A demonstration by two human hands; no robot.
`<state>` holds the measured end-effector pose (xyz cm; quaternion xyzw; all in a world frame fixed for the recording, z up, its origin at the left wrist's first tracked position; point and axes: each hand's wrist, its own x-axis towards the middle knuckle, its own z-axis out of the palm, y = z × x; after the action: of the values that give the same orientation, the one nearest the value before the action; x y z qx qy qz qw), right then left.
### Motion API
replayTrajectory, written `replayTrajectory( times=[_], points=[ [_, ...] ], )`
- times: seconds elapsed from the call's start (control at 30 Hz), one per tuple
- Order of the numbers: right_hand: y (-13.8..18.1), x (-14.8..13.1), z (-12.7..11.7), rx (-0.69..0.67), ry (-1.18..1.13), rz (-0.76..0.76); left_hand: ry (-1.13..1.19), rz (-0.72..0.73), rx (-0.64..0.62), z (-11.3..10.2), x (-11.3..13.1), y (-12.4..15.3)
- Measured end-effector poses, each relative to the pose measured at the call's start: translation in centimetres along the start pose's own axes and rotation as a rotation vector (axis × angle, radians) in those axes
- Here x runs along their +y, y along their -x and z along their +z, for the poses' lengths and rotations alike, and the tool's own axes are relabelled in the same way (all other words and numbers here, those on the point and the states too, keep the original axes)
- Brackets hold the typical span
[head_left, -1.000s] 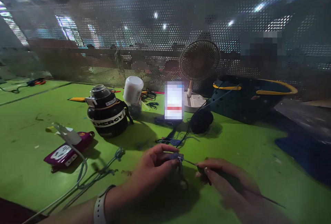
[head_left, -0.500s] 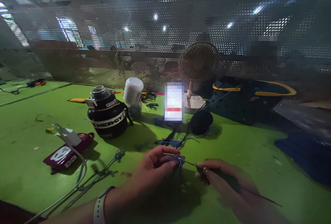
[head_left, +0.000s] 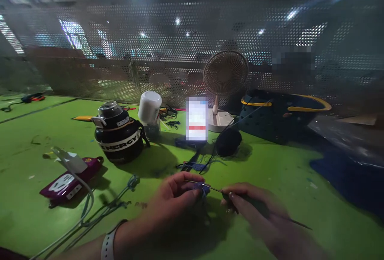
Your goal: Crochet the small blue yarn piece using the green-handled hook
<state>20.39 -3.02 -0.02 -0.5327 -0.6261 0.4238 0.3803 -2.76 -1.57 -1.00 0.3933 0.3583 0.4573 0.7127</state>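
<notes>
Near the bottom centre, my left hand (head_left: 172, 198) pinches a small purple-blue piece of crochet work (head_left: 204, 188) between thumb and fingers. Loose yarn ends hang below it. My right hand (head_left: 252, 206) is closed around the dark handle of a crochet hook (head_left: 213, 188). The hook's thin metal shaft points left, and its tip meets the crochet work; whether it passes through a loop is too small to tell. Just beyond my hands lies another blue crocheted scrap (head_left: 200, 167) with loose yarn. A ball of dark yarn (head_left: 228, 142) rests behind it.
A phone with a lit, blurred screen (head_left: 197, 120) stands ahead, beside a small fan (head_left: 220, 118). To the left are a black jug (head_left: 118, 148), a white-topped container (head_left: 150, 106) and a purple power strip (head_left: 64, 186) with cords. A dark basket (head_left: 270, 122) and blue cloth (head_left: 339, 176) are right.
The whole scene has shifted slightly left as the camera turned. Both hands keep their grips, with the hook's tip still at the crochet work.
</notes>
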Motion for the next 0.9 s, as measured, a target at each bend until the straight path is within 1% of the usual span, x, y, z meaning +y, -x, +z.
replayTrajectory(
  times=[0.07, 0.23, 0.43, 0.53, 0.6, 0.63, 0.67, 0.73, 0.83, 0.9],
  points=[
    [-0.2, 0.0, 0.1, 0.004, -0.037, 0.018, -0.003, 0.008, -0.005, 0.0, 0.0, 0.0],
    [-0.6, 0.0, 0.2, 0.053, -0.081, 0.010, -0.014, 0.000, -0.009, 0.2, 0.3, 0.1],
    [-0.3, 0.5, 0.3, 0.024, -0.105, 0.096, -0.031, -0.016, 0.031, 0.5, 0.7, 0.1],
    [-0.1, 0.3, 0.2, -0.014, -0.096, 0.138, -0.031, -0.028, 0.026, 0.2, 0.6, 0.0],
    [-0.1, -0.2, 0.2, -0.032, -0.082, 0.128, -0.019, -0.013, 0.030, 0.0, 0.3, -0.1],
    [0.0, -0.4, 0.2, -0.032, -0.076, 0.113, -0.027, -0.025, 0.006, -0.1, 0.2, -0.1],
    [0.0, -0.6, 0.3, -0.026, -0.069, 0.097, -0.014, -0.029, 0.029, -0.1, 0.1, -0.1],
    [0.0, -0.9, 0.5, 0.003, -0.055, 0.078, 0.006, -0.040, 0.003, -0.2, 0.0, -0.1],
    [-0.2, -0.7, 0.7, 0.038, -0.041, 0.047, 0.007, -0.042, -0.007, -0.1, 0.1, 0.0],
    [-0.3, -0.3, 0.7, 0.036, -0.051, 0.015, 0.026, -0.040, -0.009, -0.1, 0.1, 0.0]
  ],
)
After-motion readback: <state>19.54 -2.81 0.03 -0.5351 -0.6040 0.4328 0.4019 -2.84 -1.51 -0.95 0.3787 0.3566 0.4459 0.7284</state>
